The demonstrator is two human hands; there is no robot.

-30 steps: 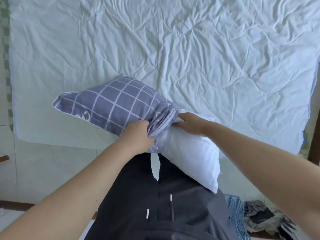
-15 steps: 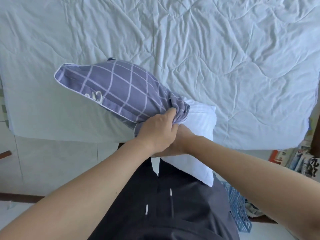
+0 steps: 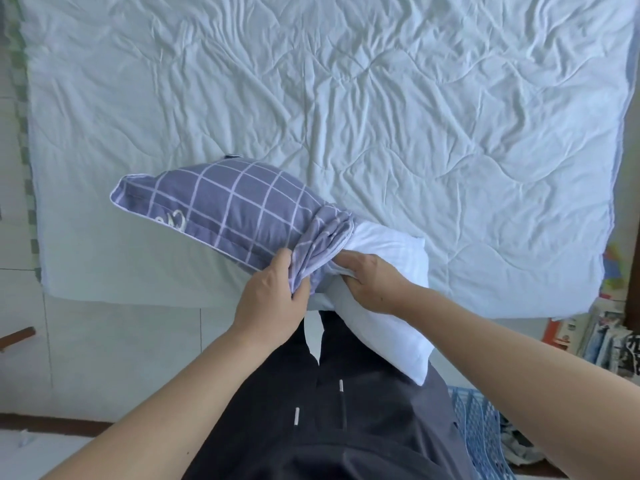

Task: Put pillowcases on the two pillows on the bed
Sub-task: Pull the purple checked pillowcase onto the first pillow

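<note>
Head view: the bed [image 3: 381, 116] fills most of what I see, under a wrinkled pale quilt, and only one pillow [image 3: 391, 299] shows, held at the near edge over my legs. The purple checked pillowcase [image 3: 228, 209] covers roughly its far half; the white near half is bare. My left hand [image 3: 273, 303] clenches the bunched case opening, and my right hand [image 3: 372, 285] grips the pillow just beside it. I judge this first pillow about half done; a second isn't in view.

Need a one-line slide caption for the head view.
Left hand bunches the checked pillowcase while the right hand grips the half-covered white pillow over the bed.
</note>
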